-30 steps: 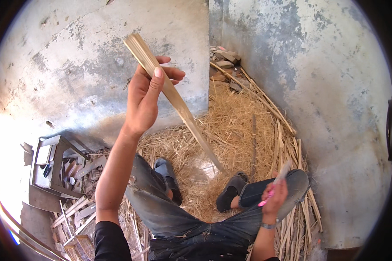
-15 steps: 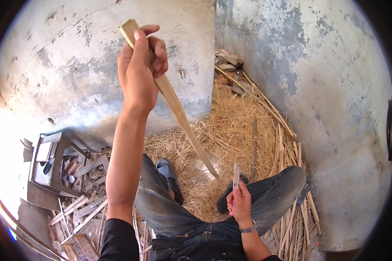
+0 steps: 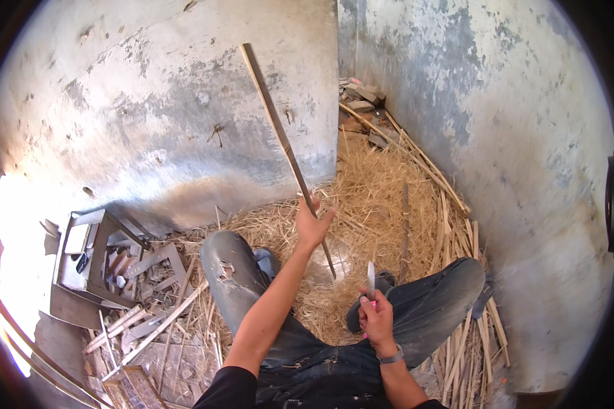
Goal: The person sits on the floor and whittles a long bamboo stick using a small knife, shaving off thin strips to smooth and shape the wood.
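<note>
Straw covers the corner floor; left hand grips stick, right hand knife.

Two hands show: the left hand at centre, the right hand below it. One long bamboo strip rises toward the top. One knife stands at lower centre. One metal frame sits at left. Perhaps eight loose bamboo slats lie at right, half buried in straw.
</note>
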Demonstrator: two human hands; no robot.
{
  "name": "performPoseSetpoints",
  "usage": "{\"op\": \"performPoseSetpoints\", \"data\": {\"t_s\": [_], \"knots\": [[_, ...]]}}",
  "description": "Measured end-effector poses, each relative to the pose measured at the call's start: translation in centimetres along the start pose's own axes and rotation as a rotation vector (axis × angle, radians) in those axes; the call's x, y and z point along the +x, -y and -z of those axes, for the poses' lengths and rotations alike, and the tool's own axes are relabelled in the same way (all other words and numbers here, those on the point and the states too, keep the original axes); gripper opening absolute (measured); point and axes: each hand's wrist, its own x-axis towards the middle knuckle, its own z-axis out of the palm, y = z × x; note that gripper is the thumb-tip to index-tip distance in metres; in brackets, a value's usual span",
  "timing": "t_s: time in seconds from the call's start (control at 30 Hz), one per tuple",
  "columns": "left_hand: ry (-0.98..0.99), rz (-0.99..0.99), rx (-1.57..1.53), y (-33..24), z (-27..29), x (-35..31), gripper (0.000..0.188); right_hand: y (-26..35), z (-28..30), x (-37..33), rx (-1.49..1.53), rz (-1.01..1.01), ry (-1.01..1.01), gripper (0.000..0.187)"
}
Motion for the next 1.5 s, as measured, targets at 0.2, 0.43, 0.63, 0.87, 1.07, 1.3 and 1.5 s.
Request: {"op": "performPoseSetpoints", "data": {"t_s": [0.2,0.43,0.63,0.87,1.07,1.3,1.5], "knots": [[0.168,-0.013,-0.183,6.5,-3.1,0.4,0.016,-1.0,-0.1,-0.6,-0.104,0.113,0.058,0.029],[0.394,-0.091,-0.399,1.6,-1.6,1.3,0.014,-1.7,1.7,-1.5,-0.008,0.002,-0.025,0.027],[0.48,-0.066,-0.379,-0.7,0.2,1.9,0.012,-2.5,2.1,-0.9,-0.042,0.024,0.001,0.026],[0.411,-0.154,-0.36,-2.4,1.7,2.5,0.014,-2.5,1.7,-1.1,-0.154,0.076,0.024,0.027],[-0.185,-0.448,0.011,-8.7,5.0,8.7,0.034,-4.7,2.4,-0.4,0.031,0.105,0.01,0.04],[0.034,-0.777,0.288,-20.7,12.4,9.7,0.036,2.1,3.5,-4.1,0.122,0.065,0.026,0.05],[1.07,-0.036,0.258,-19.9,15.7,-1.4,0.042,8.0,8.3,-4.9,-0.1,0.299,-0.169,0.05]]}}
